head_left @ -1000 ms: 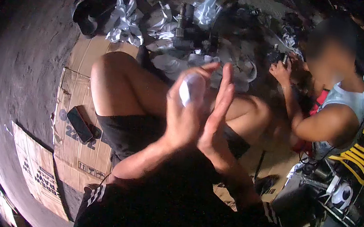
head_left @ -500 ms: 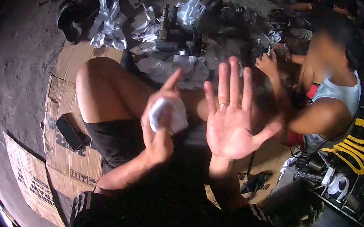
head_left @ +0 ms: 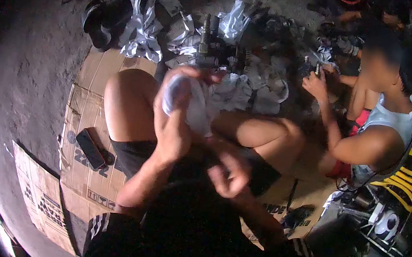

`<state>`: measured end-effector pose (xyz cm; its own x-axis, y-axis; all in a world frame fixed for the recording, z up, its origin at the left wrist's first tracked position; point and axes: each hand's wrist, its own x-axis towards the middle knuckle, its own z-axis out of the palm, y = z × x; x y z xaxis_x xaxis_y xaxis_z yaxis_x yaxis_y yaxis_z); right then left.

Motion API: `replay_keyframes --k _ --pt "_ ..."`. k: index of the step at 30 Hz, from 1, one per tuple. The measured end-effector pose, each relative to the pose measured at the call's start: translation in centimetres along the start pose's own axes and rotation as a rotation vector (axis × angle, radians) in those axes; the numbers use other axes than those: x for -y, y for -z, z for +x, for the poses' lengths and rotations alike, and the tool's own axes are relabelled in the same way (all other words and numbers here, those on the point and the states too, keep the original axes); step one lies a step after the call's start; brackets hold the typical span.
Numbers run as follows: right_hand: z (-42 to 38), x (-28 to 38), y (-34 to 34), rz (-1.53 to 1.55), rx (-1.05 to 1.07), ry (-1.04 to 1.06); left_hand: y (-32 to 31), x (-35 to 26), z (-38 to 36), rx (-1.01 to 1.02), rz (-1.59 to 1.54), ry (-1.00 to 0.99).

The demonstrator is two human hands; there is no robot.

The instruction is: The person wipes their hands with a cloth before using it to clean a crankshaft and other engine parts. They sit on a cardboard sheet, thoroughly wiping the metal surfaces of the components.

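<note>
My left hand [head_left: 171, 132] is raised over my lap, its fingers wrapped round a white cloth [head_left: 199, 108]. The thumb presses on the cloth's near face, and part of the cloth hangs out to the right. Lower and to the right is my right hand [head_left: 230, 171], close to my body. Motion smears its fingers; they look bent, and I cannot make out anything in them.
A phone [head_left: 91, 149] lies on flattened cardboard [head_left: 81, 178] to my left. Ahead are metal parts [head_left: 205, 39], white rags [head_left: 144, 25] and a dark shoe [head_left: 96, 23]. On the right another person [head_left: 380, 113] sits holding a small part, near a yellow plastic chair [head_left: 408, 182].
My right hand has dropped from a raised, spread palm to low by my lap, its fingers now bent. The left hand has risen slightly with the cloth. The whole view has shifted a little.
</note>
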<state>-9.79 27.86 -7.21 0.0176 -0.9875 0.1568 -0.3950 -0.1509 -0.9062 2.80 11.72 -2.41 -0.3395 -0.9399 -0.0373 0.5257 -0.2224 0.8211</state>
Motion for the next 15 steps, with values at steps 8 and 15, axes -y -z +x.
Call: replay_keyframes --k 8,15 --pt "6.9 -4.9 -1.0 -0.192 -0.370 0.139 1.0 6.5 0.5 0.241 -0.190 0.472" --pt "17.3 -8.5 3.2 -0.107 -0.652 -0.084 8.5 4.5 17.3 0.001 -0.068 0.111"
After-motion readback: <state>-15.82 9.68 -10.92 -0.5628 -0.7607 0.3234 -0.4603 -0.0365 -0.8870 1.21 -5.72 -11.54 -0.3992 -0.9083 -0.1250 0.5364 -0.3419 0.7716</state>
